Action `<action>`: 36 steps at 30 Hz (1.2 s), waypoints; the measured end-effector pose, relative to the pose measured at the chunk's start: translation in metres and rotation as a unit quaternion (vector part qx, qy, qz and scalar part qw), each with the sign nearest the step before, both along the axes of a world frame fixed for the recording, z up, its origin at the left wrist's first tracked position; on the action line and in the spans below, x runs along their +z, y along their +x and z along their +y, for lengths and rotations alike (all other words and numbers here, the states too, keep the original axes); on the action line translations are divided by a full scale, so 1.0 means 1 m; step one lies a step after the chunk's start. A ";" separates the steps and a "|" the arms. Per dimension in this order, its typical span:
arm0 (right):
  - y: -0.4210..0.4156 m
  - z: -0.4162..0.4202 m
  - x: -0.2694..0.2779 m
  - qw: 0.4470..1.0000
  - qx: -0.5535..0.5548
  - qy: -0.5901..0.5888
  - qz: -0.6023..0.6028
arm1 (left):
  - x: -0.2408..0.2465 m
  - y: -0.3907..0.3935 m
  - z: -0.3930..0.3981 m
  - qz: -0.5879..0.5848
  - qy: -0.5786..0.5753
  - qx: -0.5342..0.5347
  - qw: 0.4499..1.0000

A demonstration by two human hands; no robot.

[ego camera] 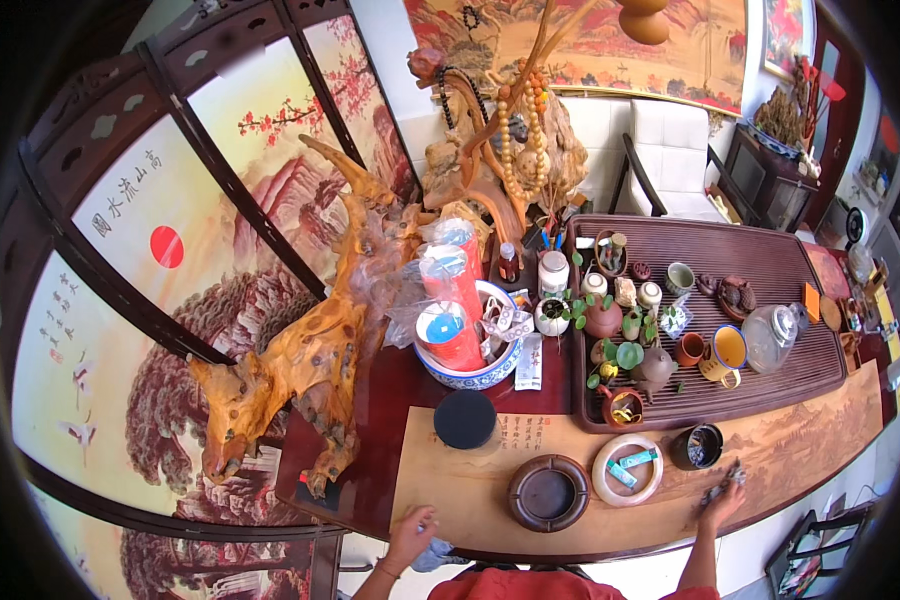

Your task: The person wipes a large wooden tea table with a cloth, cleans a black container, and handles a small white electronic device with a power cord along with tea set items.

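My right hand (722, 506) holds a crumpled grey cloth (726, 482) against the tan printed table runner (667, 529), near the front edge. Just beyond it stands a black ashtray (697, 448) with butts and ash inside. To its left a pale ring-shaped dish (601, 491) holds two small green packets (630, 466). Over the runner's front left corner, my left hand (412, 534) is curled, with a blue-grey cloth (436, 556) bunched beneath its fingers. A dark round wooden ashtray (520, 506) sits between my hands, and a round black lid (465, 418) lies behind it.
A slatted tea tray (780, 255) carries teapots, cups, a glass jar (771, 337) and small plants. Red-wrapped stacks (450, 337) stand in a blue-and-white basin (472, 379). A gnarled wood carving (292, 367) borders the left side, before a painted folding screen (195, 315).
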State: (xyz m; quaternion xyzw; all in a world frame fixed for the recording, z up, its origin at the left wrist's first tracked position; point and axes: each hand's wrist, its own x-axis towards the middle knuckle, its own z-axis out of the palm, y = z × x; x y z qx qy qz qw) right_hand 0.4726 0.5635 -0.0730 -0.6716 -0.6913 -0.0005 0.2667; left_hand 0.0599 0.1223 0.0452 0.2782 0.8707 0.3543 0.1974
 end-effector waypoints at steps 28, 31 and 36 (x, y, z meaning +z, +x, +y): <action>-0.014 0.028 0.009 1.000 0.005 0.030 -0.003 | -0.054 0.000 0.024 0.119 0.062 -0.081 0.988; -0.042 0.008 0.016 0.997 0.078 0.026 0.004 | -0.059 -0.002 0.038 0.121 0.041 -0.061 0.990; -0.040 -0.104 0.019 0.969 0.242 -0.051 -0.023 | -0.095 0.014 0.053 0.227 -0.005 -0.099 0.969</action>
